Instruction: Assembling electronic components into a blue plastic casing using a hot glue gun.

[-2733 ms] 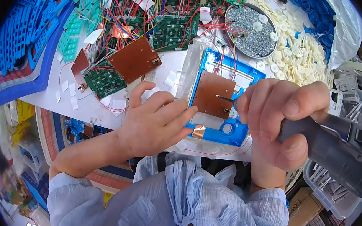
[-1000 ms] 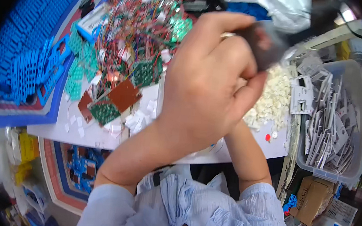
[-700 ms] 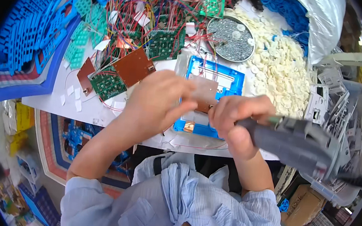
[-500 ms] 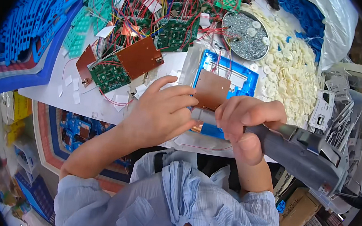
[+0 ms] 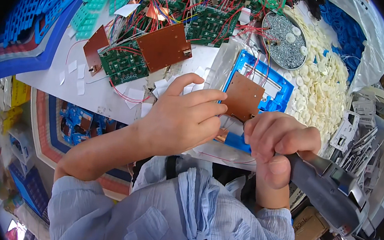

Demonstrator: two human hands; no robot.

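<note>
A blue plastic case (image 5: 282, 89) lies on the white worktable in front of me, with a brown circuit board (image 5: 245, 97) set over its near left part. At the case's left side is my left hand (image 5: 185, 115), fingers stretched and slightly spread, fingertips at the board's left edge. My right hand (image 5: 278, 140) is closed round the front end of a dark grey electric screwdriver (image 5: 326, 188), which points away to the lower right. Its bent fingertips are at the board's near right corner. The screwdriver's tip and anything pinched there are hidden by the fingers.
Green circuit boards (image 5: 212, 25) with tangled wires lie at the back, beside a brown board (image 5: 164, 48). A round dish of screws (image 5: 283, 41) stands near a heap of cream plastic discs (image 5: 317, 90). Blue plastic parts (image 5: 41, 8) fill a bin at far left.
The whole view has shifted, so the table's things sit farther right. Both hands keep much the same place at the case. The screwdriver slants slightly more downward.
</note>
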